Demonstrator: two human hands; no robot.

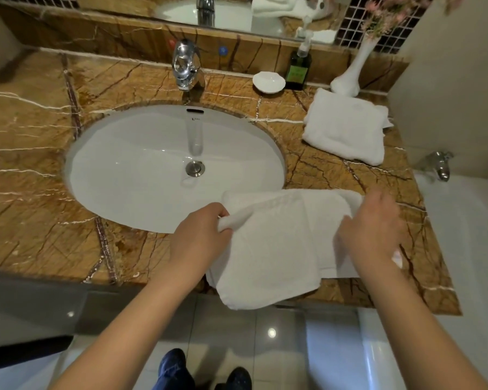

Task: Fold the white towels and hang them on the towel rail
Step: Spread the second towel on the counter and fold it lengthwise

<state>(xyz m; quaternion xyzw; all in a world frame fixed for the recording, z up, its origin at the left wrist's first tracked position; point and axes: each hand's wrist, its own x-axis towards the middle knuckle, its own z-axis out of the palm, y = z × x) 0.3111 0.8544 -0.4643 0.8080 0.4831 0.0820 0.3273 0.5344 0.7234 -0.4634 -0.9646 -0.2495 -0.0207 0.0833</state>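
My left grip [200, 237] is closed on the rolled left edge of a white towel [279, 249], fingers curled round the cloth. My right grip [375, 229] rests on the towel's right side, but it is blurred and I cannot tell whether it pinches the cloth or only presses it. The towel lies partly folded on the marble desk [40, 192], its far corner over the rim of the sink [141, 170] and its near end hanging off the front edge. A second folded towel [347, 128] lies at the back right, near a white vase [350, 71].
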